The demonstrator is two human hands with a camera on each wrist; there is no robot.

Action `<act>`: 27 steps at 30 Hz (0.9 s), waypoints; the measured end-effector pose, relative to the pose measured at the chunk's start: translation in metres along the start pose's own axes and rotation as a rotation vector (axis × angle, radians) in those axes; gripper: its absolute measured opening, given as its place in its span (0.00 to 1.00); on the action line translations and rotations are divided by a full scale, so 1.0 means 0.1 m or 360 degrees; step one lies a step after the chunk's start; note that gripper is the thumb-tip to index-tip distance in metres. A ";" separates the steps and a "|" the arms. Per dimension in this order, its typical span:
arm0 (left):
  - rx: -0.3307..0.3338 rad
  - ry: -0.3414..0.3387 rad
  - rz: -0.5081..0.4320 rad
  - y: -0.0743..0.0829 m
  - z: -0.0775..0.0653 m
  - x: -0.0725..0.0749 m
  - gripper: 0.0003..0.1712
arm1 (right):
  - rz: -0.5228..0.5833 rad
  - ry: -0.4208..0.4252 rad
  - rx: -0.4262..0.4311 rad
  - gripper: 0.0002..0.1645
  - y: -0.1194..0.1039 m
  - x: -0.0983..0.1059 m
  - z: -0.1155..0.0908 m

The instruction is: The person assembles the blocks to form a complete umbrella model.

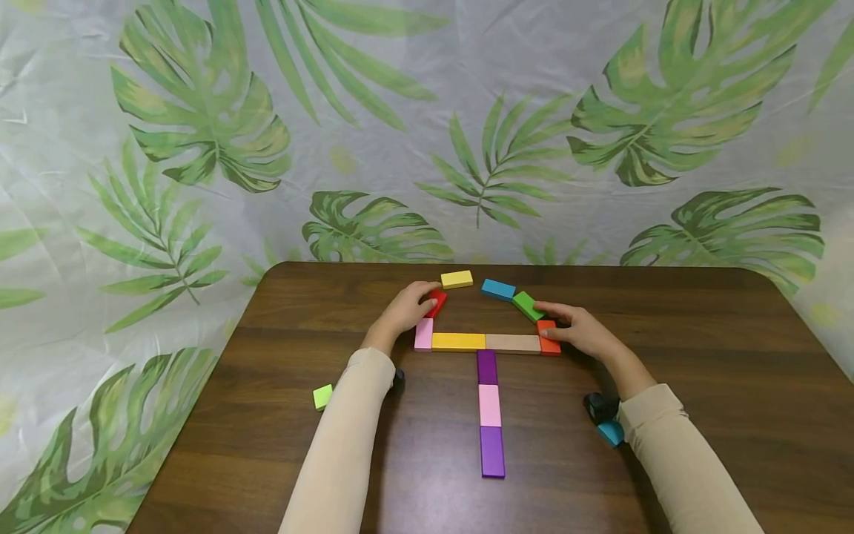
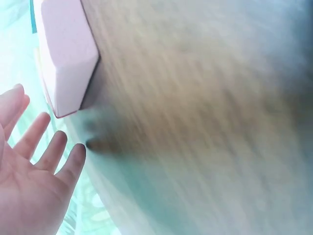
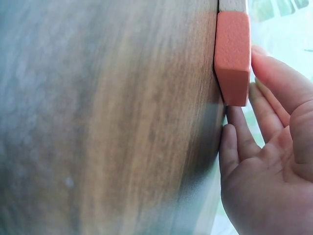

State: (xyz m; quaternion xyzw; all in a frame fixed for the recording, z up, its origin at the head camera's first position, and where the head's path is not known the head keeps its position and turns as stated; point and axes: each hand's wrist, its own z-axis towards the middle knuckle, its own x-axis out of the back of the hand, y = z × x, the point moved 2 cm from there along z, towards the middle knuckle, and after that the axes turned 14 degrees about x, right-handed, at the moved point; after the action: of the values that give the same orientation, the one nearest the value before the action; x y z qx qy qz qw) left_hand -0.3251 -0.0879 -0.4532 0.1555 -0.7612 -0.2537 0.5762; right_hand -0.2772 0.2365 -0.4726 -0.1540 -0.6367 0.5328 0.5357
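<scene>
My left hand [image 1: 405,305] is at a red block [image 1: 437,301], its thumb overlapping the block and its index finger along the far end. In the left wrist view, this hand's other fingers [image 2: 53,152] are extended and spread beside a pink block [image 2: 73,58]. On the right side, my right hand [image 1: 583,330] touches an orange block [image 1: 550,345] with its thumb, while its index fingertip is right at a green block [image 1: 525,304]. The right wrist view has the thumb against the orange block [image 3: 232,44], with the other fingers fairly straight below.
A yellow block [image 1: 457,279] and a blue block [image 1: 498,289] lie at the back. A golden-yellow block [image 1: 459,342] and a beige block [image 1: 512,343] form a row, with a purple-and-pink column [image 1: 489,404] below. A lime block [image 1: 323,397] and a teal block [image 1: 610,433] lie near the forearms.
</scene>
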 end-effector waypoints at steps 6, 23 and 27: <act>-0.0011 0.0019 0.0044 0.08 0.05 -0.01 0.27 | 0.0004 0.0007 -0.0009 0.35 0.01 0.00 -0.01; 0.0066 -0.0044 0.0119 0.21 0.15 -0.05 0.38 | -0.0004 0.0014 0.0013 0.34 0.02 0.00 0.00; 0.0077 -0.0078 0.0137 0.24 0.15 -0.07 0.38 | -0.0015 0.0012 0.0020 0.34 0.03 0.00 0.00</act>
State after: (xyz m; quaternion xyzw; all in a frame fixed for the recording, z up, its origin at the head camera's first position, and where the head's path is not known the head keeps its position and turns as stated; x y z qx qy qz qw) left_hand -0.3361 -0.0616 -0.4481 0.1304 -0.7869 -0.2140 0.5639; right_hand -0.2781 0.2377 -0.4749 -0.1496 -0.6321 0.5335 0.5417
